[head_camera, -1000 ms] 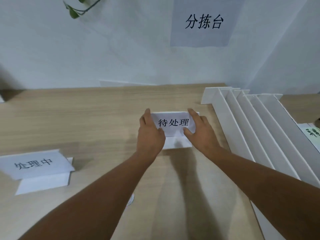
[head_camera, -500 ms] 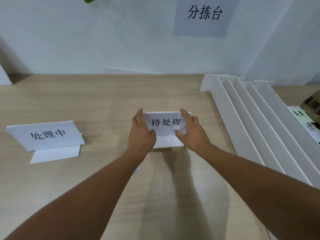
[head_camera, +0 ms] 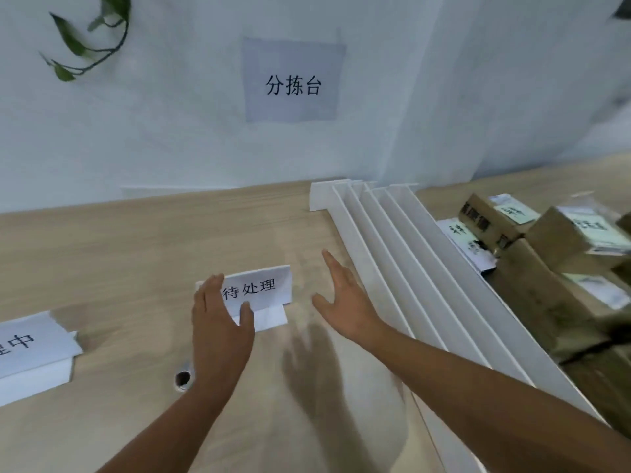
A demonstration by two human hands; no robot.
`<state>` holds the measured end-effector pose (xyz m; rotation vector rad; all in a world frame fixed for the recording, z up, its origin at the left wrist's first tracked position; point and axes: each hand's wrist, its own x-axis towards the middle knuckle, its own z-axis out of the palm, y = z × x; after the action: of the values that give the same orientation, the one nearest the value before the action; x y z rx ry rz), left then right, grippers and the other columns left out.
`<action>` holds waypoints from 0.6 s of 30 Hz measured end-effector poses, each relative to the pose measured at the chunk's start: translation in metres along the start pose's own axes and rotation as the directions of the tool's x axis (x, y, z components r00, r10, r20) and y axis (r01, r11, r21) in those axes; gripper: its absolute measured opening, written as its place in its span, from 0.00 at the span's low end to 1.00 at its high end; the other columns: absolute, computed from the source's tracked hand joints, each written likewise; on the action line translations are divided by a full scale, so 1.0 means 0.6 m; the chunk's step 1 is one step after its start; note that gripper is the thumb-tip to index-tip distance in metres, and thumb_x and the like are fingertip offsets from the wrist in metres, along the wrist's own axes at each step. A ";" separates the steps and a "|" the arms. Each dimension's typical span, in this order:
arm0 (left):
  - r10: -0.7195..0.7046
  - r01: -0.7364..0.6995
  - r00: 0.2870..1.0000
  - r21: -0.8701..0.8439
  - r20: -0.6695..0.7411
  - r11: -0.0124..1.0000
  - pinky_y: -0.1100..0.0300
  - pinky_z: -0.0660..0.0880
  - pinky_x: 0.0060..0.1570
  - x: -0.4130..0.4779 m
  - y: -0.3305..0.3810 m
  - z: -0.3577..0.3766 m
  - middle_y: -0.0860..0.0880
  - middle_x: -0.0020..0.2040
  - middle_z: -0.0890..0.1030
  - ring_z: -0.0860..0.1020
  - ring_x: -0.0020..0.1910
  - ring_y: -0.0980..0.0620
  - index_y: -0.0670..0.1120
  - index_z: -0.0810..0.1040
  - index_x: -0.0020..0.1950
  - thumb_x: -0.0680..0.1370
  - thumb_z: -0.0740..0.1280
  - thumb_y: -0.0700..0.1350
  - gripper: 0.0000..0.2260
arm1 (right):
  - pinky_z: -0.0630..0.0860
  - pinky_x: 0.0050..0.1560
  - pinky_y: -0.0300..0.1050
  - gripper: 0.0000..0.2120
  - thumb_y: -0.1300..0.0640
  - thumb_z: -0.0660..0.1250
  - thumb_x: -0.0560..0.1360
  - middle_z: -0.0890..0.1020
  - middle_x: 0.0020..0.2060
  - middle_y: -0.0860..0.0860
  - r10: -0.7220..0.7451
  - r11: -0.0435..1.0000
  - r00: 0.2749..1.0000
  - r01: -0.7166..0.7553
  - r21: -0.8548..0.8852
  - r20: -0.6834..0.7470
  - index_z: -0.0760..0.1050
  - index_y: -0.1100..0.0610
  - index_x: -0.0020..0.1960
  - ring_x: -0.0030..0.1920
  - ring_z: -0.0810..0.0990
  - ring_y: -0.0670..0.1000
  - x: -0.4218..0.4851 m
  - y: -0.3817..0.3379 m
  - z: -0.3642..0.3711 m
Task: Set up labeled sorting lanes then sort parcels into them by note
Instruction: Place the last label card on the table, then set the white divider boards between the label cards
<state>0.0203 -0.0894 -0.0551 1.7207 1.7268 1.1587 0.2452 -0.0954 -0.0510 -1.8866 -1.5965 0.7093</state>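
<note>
Folded white paper tent card printed 待处理 stands on the wooden surface; left hand at nine o'clock and right hand at three o'clock both open-gripped.

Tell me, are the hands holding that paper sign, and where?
No, nothing is held. The right hand is open and clear of the sign. The left hand is open in front of its left end; touching can't be told.

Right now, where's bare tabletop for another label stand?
Free: wood behind the 待处理 sign, up to the wall; also between it and the 处理中 sign. Narrow strip toward the white dividers, under the right hand. Crowded: parcels far right.
</note>
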 end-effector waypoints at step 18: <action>-0.325 0.066 0.725 0.409 0.607 0.910 0.55 0.69 0.42 -0.280 0.293 0.290 0.43 0.57 0.81 0.79 0.50 0.44 0.43 0.72 0.66 0.80 0.64 0.53 0.19 | 0.77 0.54 0.53 0.17 0.57 0.62 0.80 0.81 0.57 0.58 0.312 0.814 0.945 -0.214 -0.540 0.095 0.70 0.58 0.68 0.58 0.81 0.62 -0.236 0.224 -0.194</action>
<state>0.2846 -0.2290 -0.0526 1.7803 1.6403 0.0595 0.3991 -0.2625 -0.0595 -2.5462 -1.7907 0.6075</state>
